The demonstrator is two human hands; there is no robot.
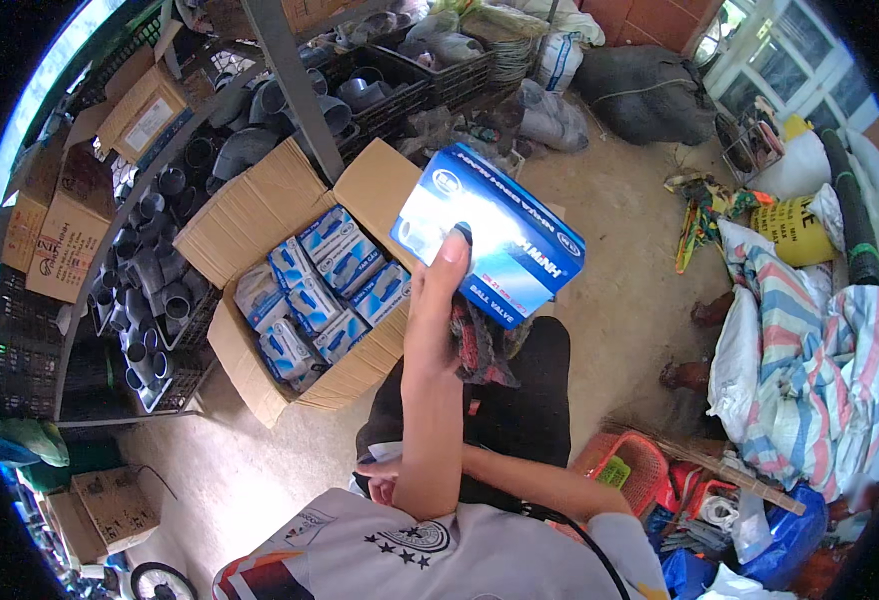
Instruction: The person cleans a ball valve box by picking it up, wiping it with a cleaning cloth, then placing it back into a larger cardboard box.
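Note:
My left hand holds up a blue and white printed cardboard box, its thumb on the top face and its other fingers hidden beneath. A dark, red-patterned cloth item shows under the box; whether the hand holds it is unclear. My right hand rests low near my lap, behind the left forearm, partly hidden, one finger extended and others curled. To the left of the held box, an opened cardboard carton contains several smaller blue and white boxes, some in clear plastic.
Grey pipe fittings fill black crates on the metal rack at left. Cartons stand lower left. At right are striped sacks, an orange basket and a blue bag. A dark sack lies further back.

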